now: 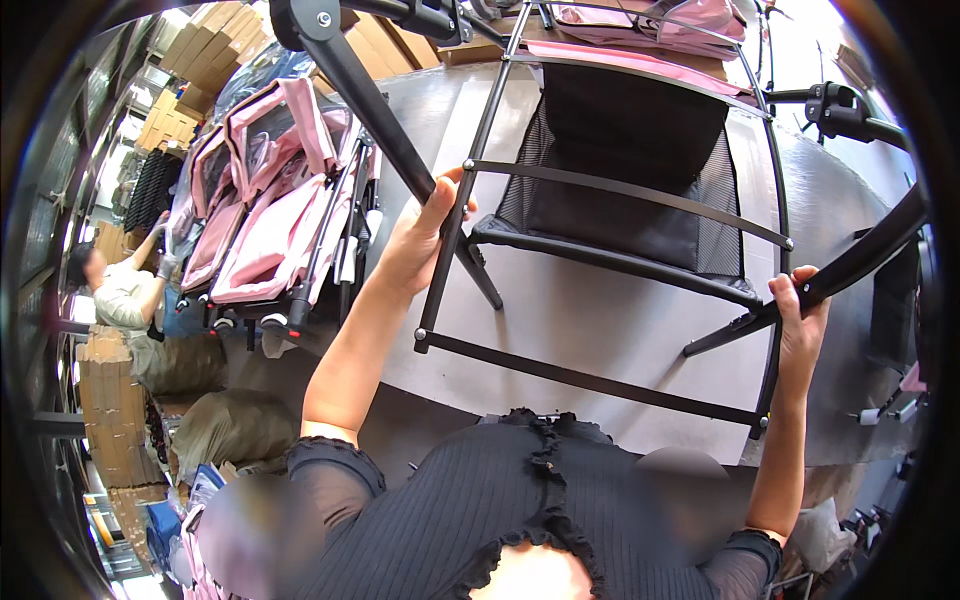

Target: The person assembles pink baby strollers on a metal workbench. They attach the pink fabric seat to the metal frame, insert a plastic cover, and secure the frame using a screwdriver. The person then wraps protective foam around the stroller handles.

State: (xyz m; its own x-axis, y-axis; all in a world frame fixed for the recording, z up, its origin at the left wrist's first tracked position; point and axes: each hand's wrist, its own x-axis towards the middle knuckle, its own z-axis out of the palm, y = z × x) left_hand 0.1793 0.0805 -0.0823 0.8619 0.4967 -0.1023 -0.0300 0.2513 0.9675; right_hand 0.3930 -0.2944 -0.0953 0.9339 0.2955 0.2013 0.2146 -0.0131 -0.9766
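Observation:
A black stroller frame (432, 290) stands over the grey worktable in front of me, with flat black cross straps (590, 380) riveted between its side tubes. My left hand (425, 230) is wrapped round the left tubing, where a thick tube meets the side rail. On the opposite side my right hand (800, 325) grips the right tubing, its thumb lying along the top. Between the two hands hangs a black fabric basket (620, 215) with mesh sides. Pink fabric (640, 65) shows at the frame's far end.
Folded pink strollers (270, 235) stand on the left. Another person (125, 290) is at work beyond them. Cardboard boxes (215, 45) are stacked at the far left, and more pink stroller parts (650, 25) lie past the worktable (440, 350). A white plastic bag (820, 535) sits at lower right.

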